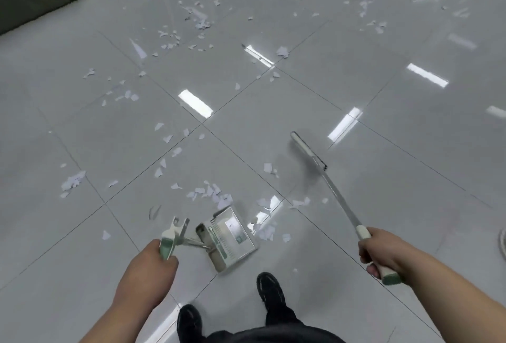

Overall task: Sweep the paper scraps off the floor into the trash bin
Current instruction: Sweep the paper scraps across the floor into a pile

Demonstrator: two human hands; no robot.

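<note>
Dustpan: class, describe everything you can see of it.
The dustpan is a pale grey, plastic-looking tray with green trim, a comb-like row of teeth and a label inside. It sits on the tiled floor before the person's shoes. The left hand grips its green-tipped handle. Paper scraps lie beside it.

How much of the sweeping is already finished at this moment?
Little looks done: the dustpan looks nearly empty. In hand: the left hand holds the dustpan and the right hand holds the broom, with a small heap of scraps at the pan's mouth. Left: scraps lie across most of the floor; no bin is in view.
</note>
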